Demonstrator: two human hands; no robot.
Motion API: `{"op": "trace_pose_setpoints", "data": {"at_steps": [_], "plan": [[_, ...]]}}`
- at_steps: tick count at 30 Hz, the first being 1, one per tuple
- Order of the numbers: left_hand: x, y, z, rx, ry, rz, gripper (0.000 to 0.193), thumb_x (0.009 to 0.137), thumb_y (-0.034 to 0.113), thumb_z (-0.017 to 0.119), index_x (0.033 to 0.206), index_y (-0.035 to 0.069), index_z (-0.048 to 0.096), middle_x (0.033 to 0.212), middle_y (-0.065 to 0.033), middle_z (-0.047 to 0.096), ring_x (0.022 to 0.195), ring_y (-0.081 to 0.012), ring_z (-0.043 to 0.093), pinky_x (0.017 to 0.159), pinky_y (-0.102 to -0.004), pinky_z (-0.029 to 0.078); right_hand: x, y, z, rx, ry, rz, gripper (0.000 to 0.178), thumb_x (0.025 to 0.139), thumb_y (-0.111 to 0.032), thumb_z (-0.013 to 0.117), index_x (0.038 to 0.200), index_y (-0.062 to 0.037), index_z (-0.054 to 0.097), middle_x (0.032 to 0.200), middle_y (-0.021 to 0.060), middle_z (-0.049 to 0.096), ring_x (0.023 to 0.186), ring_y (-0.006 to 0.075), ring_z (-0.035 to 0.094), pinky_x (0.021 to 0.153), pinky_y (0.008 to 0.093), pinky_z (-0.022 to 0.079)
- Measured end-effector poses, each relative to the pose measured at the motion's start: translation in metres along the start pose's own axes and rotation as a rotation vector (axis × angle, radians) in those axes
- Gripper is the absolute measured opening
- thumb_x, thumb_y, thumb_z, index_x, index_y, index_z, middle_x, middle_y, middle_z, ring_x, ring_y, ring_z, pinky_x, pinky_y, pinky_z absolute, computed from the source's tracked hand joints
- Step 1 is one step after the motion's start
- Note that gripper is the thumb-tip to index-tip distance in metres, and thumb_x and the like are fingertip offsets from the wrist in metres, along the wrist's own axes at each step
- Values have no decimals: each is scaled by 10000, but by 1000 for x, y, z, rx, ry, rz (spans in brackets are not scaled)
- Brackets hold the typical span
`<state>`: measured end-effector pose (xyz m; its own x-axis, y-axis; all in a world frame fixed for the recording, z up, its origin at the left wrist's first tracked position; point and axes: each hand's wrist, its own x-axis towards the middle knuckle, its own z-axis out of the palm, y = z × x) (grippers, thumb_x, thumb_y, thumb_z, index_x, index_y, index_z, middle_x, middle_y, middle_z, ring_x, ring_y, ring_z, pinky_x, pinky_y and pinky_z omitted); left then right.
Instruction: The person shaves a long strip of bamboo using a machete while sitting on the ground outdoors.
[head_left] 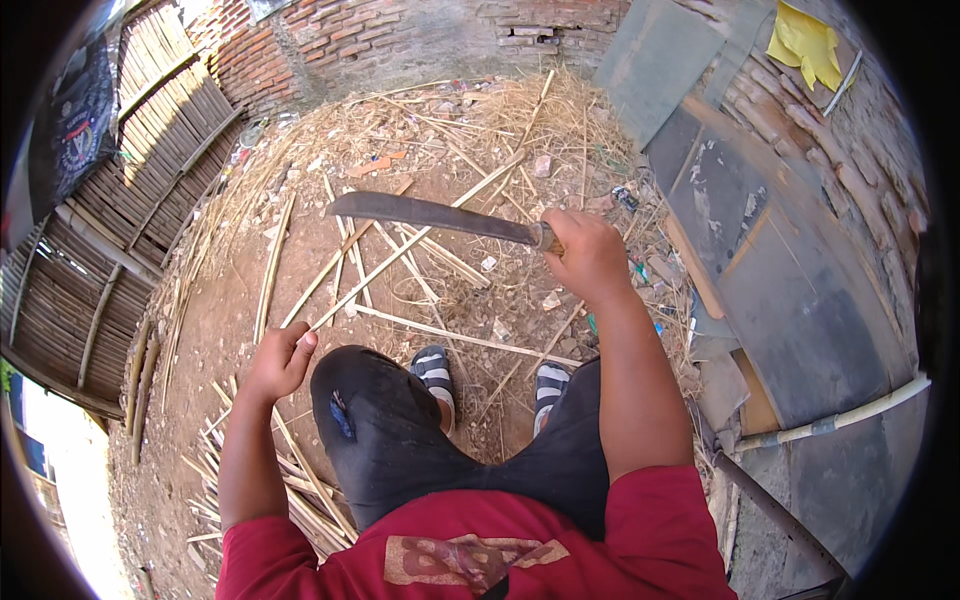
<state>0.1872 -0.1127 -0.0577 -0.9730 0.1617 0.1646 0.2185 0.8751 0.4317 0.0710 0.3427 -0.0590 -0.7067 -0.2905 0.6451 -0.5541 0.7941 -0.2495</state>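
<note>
My right hand [588, 255] is wrapped round the short handle of a machete [430, 213], whose long dark blade points left across the middle of the view. The blade passes over a long pale bamboo strip [385, 268]; whether they touch I cannot tell. My left hand [280, 362] is closed round the near end of that strip, beside my left knee. From there the strip slants away to the far right, over other strips on the ground.
Loose bamboo strips [270, 270] and shavings [560, 115] litter the dirt ground. A pile of strips [320, 500] lies by my left leg. Dark boards [800, 310] lean at the right, a brick wall [400, 45] stands at the back, and a bamboo-slat panel [70, 310] is at the left.
</note>
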Motion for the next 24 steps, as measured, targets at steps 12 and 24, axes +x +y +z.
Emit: {"op": "trace_pose_setpoints", "data": {"at_steps": [12,24], "plan": [[-23,4,5,207,147,-131,468,1011,426,538,788,15,519,662,-259,542,661,-504,550,585,-527,427,-1,-2,13,113,83,184,356,765,-153,810,1064,-92,628,906,132,692,856,374,680,732,471,533],[-21,14,13,434,241,-96,380,994,411,584,860,57,543,692,-212,613,654,-468,612,586,-546,465,0,-1,12,4,-40,89,361,755,-132,795,1073,-106,627,902,111,673,877,349,676,746,472,539]]}}
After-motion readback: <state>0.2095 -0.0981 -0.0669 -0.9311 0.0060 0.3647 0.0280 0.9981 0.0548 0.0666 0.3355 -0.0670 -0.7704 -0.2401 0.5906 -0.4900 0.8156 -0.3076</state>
